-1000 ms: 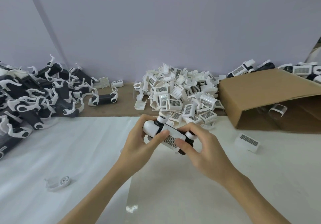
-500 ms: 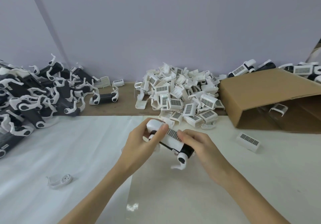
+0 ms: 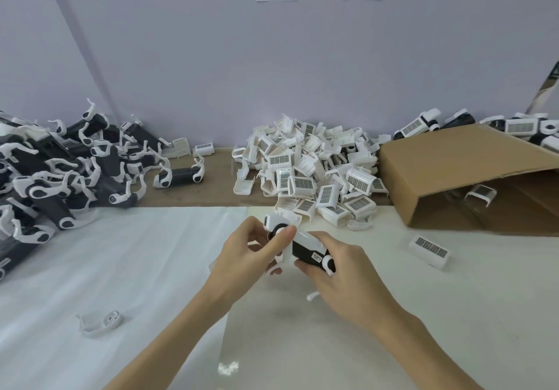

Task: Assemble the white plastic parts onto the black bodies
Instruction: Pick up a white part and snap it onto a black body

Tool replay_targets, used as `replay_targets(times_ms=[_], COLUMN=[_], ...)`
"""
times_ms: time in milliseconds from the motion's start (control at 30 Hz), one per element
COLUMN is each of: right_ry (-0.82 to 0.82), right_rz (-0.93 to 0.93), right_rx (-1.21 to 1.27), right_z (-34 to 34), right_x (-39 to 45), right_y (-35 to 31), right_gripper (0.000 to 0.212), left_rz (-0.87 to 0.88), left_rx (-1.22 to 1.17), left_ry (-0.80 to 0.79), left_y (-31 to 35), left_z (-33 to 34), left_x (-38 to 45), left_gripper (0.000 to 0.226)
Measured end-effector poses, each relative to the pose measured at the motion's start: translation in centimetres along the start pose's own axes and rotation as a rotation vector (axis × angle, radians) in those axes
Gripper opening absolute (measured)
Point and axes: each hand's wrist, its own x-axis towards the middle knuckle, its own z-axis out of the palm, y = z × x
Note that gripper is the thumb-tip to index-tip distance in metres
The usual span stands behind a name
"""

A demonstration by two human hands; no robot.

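Looked like a small assembly workshop: heap of black bodies w/ white clips (image 3: pixel 57 171) at left, pile of white plastic parts (image 3: pixel 311 174) at back, open cardboard box (image 3: pixel 447 162) on its side, all on one covered surface (image 3: pixel 121 268) vs. bare wall.

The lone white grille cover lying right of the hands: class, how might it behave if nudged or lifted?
The white grille cover looks like a thin hollow shell, so probably light. It rests on a flat side, so it would likely slide, not roll. Squeezed, its open sides might flex.
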Motion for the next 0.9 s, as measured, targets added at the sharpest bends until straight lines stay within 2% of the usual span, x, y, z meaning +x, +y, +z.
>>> replay_targets(times_ms=[67,133,233,300,333,433,467,500,567,633,667,733,767,833,900], right_ry=[0.019,0.01,-0.054,-0.116,-0.145,-0.181,-0.188,-0.196,-0.184,-0.076,0.013,0.182,0.186,0.054,-0.053], right_rz=[-0.023,-0.037,-0.055,-0.016,-0.003,-0.011,0.008,0.047,0.189,0.259,0.221,0.147,0.157,0.219,0.257], right_rx=[-0.139,-0.195,-0.137,-0.01,0.047,0.045,0.051,0.09,0.33,0.766,1.042,1.574,1.703,1.649,1.475], right_z=[-0.2,-0.6,-0.6,-0.8,-1.1,-2.2,-2.6,-3.0,-4.4,-7.5,-9.5,-13.0,-14.2,-14.4,-12.4], right_x=[0.1,0.2,0.0,0.2,0.3,0.3,0.4,0.7,2.1,3.9,4.7,5.8,6.0,6.0,5.6], right_y=[0.1,0.0,-0.1,-0.2,-0.2,0.0,0.1,0.3,0.6,1.0,1.1,2.3,2.9,3.3,3.7], right_gripper=[0.031,0.03,0.043,0.052,0.049,0.019,0.016,0.022,0.032,0.035,0.045,0.086,0.101,0.103,0.09], left_rz=[-0.028,0.021,0.147,0.187,0.18,0.065,0.023,-0.007,-0.015,0.053,0.086,0.116,0.119,0.12,0.144], left_rx=[0.013,-0.019,-0.03,-0.019,-0.018,-0.027,-0.04,-0.073,-0.165,-0.2,-0.181,-0.123,-0.104,-0.031,0.117], left_ry=[-0.079,-0.135,-0.084,-0.025,-0.008,-0.034,-0.061,-0.073,-0.029,0.041,0.059,0.075,0.083,0.103,0.139], left_y=[0.0,0.0,0.1,0.2,0.3,0.4,0.3,0.3,0.4,0.9,1.2,1.3,1.2,1.0,0.4], left_z=[0.1,0.2,0.6,0.7,0.6,0.1,0.0,0.0,-0.4,-1.0,-1.4,-1.9,-1.9,-1.9,-1.8], left_x=[-0.1,-0.4,-0.6,-0.5,-0.4,-0.2,-0.1,0.0,0.1,0.3,0.4,0.7,0.7,0.8,1.1], left_gripper=[0.074,0.064,0.039,0.034,0.034,0.042,0.045,0.048,0.054,0.056,0.056,0.055,0.054,0.046,0.028])
